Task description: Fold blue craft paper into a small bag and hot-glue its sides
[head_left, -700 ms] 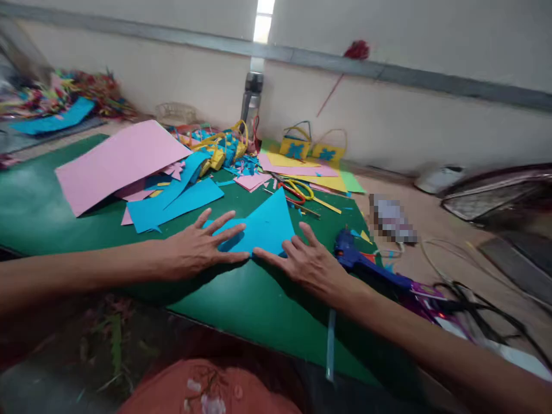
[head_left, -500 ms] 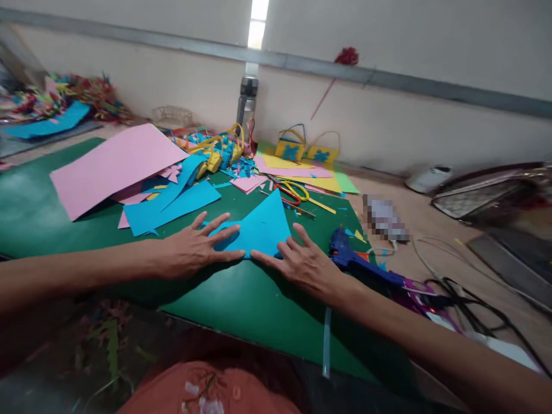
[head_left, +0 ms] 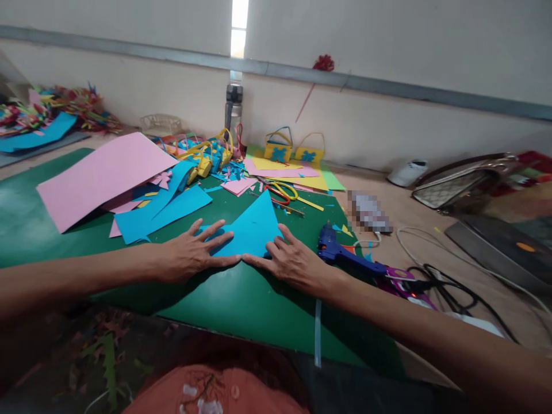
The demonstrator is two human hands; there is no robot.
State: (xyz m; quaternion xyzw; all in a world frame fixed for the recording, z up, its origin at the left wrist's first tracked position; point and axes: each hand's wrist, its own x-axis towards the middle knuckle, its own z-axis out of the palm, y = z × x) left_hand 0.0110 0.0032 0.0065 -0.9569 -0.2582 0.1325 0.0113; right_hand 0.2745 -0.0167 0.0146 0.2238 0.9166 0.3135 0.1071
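Note:
A folded sheet of blue paper (head_left: 254, 227) lies on the green board (head_left: 224, 299), its pointed corner facing away from me. My left hand (head_left: 196, 250) presses on its left part with fingers spread. On the right side, my right hand (head_left: 293, 256) rests with thumb and index finger stretched along the near edge and the other fingers partly bent. Both thumbs almost meet at the near fold. Neither hand grips anything; part of the paper is hidden beneath the fingers.
A blue glue gun (head_left: 345, 250) lies right of my right hand. Beyond the paper are scissors (head_left: 280, 192), blue sheets (head_left: 168, 215), a pink sheet (head_left: 107, 175) and small paper baskets (head_left: 278, 152). A glue stick (head_left: 318, 333) lies near the front edge. Cables (head_left: 448, 287) run at right.
The view has shifted slightly, so the scene sits further left and a bit lower. Both hands stay on the blue paper in nearly the same pose.

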